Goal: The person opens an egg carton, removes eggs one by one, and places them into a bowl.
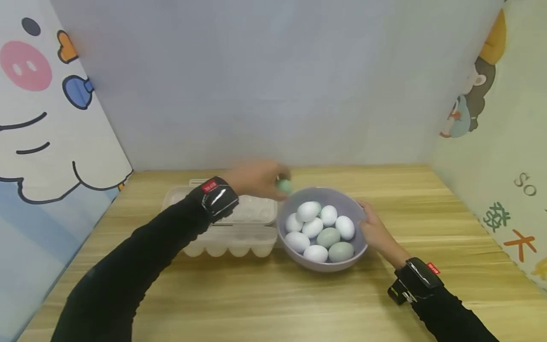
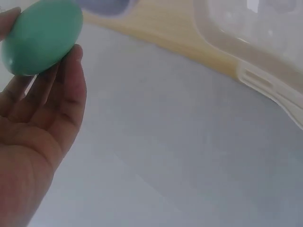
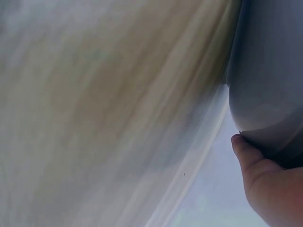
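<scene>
A green egg (image 2: pixel 45 35) is held between the thumb and fingers of my left hand (image 1: pixel 258 179). In the head view this hand is blurred and hovers at the left rim of a purple-grey bowl (image 1: pixel 325 267). White eggs (image 1: pixel 312 228) and grey-green eggs (image 1: pixel 341 252) are heaped inside the bowl. My right hand (image 1: pixel 378 232) grips the bowl's right rim; its thumb shows against the bowl's wall in the right wrist view. Left of the bowl lies a clear plastic egg carton (image 1: pixel 232 237) with its lid (image 1: pixel 252 210) folded back, partly hidden behind my left forearm.
The carton and bowl stand close together on a wood-grain table (image 1: pixel 239 304). A plain grey wall (image 1: pixel 273 85) rises at the table's back edge. Side panels with cartoon prints (image 1: pixel 42 142) border the left and right.
</scene>
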Demonstrator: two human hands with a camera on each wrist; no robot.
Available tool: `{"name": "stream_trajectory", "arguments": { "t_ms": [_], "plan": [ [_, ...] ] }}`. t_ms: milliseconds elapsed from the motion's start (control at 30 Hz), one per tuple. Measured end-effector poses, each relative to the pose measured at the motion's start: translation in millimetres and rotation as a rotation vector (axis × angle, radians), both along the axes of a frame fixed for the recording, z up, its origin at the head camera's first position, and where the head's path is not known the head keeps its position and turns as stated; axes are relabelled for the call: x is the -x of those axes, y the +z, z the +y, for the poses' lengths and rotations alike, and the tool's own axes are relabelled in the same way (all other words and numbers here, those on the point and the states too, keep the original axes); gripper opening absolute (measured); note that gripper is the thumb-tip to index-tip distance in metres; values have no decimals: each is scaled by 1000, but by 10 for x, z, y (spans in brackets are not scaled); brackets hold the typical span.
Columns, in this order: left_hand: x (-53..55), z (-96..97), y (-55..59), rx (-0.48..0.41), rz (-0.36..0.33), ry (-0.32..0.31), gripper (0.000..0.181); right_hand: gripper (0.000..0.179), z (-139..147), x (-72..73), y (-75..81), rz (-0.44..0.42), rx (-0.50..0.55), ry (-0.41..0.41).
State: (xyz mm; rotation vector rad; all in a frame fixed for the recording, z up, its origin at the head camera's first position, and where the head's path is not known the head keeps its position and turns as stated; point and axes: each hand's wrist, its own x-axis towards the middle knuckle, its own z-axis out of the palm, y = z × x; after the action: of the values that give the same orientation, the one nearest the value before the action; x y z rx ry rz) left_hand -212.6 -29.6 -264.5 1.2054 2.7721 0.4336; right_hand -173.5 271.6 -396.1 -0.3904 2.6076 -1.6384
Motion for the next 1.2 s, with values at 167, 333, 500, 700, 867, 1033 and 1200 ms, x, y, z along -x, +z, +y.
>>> {"name": "stream_trajectory", "arguments": {
  "t_ms": [167, 333, 500, 700, 867, 1033, 1200],
  "plan": [
    [48, 557, -149, 13, 9, -142, 27, 54, 5, 9, -19, 2, 24, -3],
    [80, 957, -303, 89, 16, -224, 22, 54, -1, 5, -26, -4, 67, 6],
    [73, 1199, -420, 195, 12, -203, 23, 53, -13, 1, -39, 3, 81, 29],
    [61, 1371, -514, 273, 50, -220, 22, 53, 26, 9, -46, 23, 67, 20],
    [42, 1377, -608, 347, 166, -255, 31, 53, 13, 13, -18, 27, 77, 37],
    [-5, 1357, -614, 372, 257, -257, 40, 53, 15, 13, -15, 21, 74, 33],
    [0, 1207, -472, 305, 279, -203, 47, 54, 28, 3, -22, 4, 68, 22]
  ]
}}
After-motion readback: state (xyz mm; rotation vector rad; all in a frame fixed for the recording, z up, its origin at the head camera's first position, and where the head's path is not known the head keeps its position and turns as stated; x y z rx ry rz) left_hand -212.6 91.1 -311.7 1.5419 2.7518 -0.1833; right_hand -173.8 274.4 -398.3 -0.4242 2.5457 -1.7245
